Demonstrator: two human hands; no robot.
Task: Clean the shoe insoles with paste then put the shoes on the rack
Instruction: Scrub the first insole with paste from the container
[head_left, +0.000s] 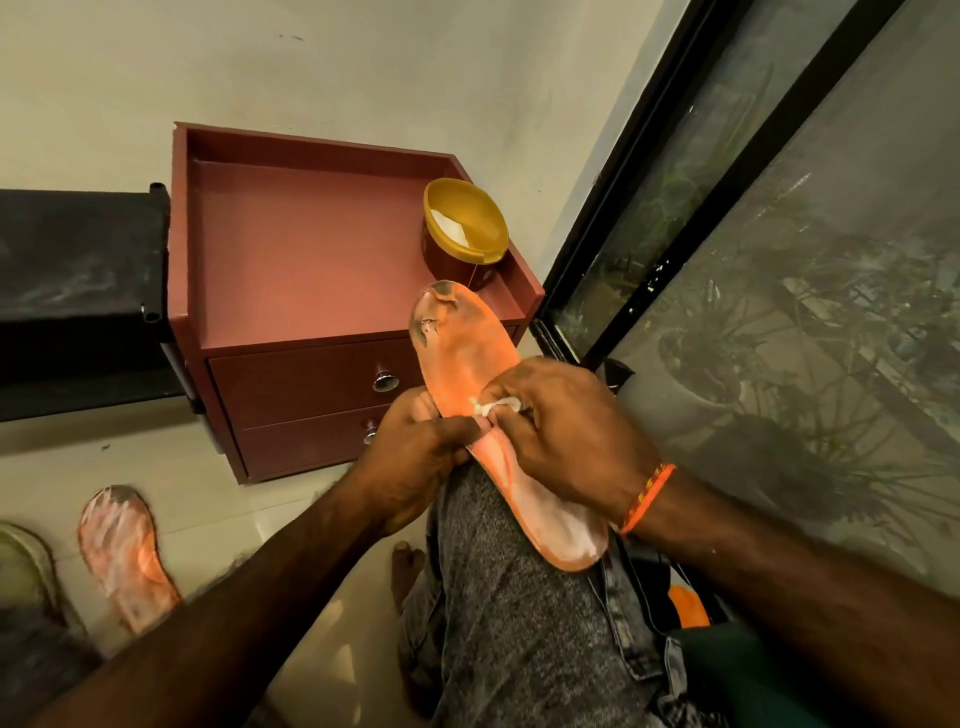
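From the head camera I see a pale tiled floor (218, 499) and a maroon drawer cabinet (311, 270) carrying an open yellow paste tub (465, 228). On my knee lies an orange insole (467, 358); my left hand (415, 457) grips its edge, my right hand (566, 441) pinches what may be a white wad (496, 405) against it. A second insole (124, 551) lies on the floor.

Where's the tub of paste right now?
In the head view, the open yellow paste tub stands on the right rear corner of the maroon drawer cabinet, just beyond the tip of the orange insole.
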